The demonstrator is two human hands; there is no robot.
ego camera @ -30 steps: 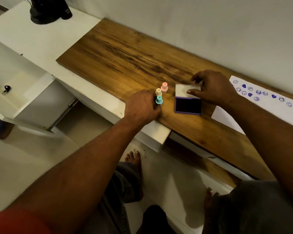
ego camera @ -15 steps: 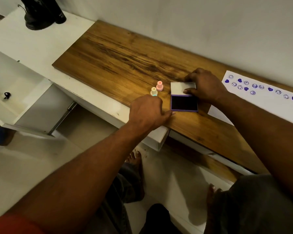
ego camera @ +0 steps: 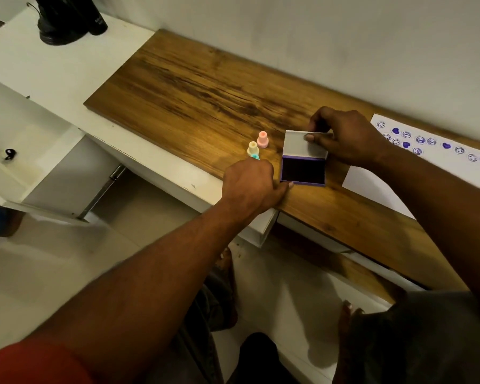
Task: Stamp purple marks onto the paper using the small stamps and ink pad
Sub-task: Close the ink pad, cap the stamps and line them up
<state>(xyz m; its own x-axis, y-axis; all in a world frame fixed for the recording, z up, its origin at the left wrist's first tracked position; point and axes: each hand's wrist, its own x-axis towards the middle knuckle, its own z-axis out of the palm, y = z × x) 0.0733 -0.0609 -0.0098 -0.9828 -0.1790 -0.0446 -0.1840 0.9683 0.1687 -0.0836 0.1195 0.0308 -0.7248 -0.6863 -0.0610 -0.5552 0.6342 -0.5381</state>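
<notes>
An open purple ink pad (ego camera: 302, 170) lies on the wooden board, its grey lid (ego camera: 298, 145) folded back. My right hand (ego camera: 347, 137) pinches the lid's far edge, thumb on its inner face. My left hand (ego camera: 250, 184) rests at the pad's front-left corner, thumb touching the front edge and fingers hidden along the left side. A pink stamp (ego camera: 262, 139) and a cream stamp (ego camera: 252, 148) stand just left of the pad. A teal piece (ego camera: 256, 157) peeks out behind my left knuckles. White paper (ego camera: 383, 187) with purple marks lies to the right.
The wooden board (ego camera: 194, 90) lies on a white desk (ego camera: 53, 70) against the wall. A black object (ego camera: 67, 18) stands at the far left corner. An open white drawer (ego camera: 25, 151) holds a small black item. My legs and feet are below the desk edge.
My left hand left the stamps and moved right to the ink pad's corner. My right hand stayed on the lid, which looks slightly more raised.
</notes>
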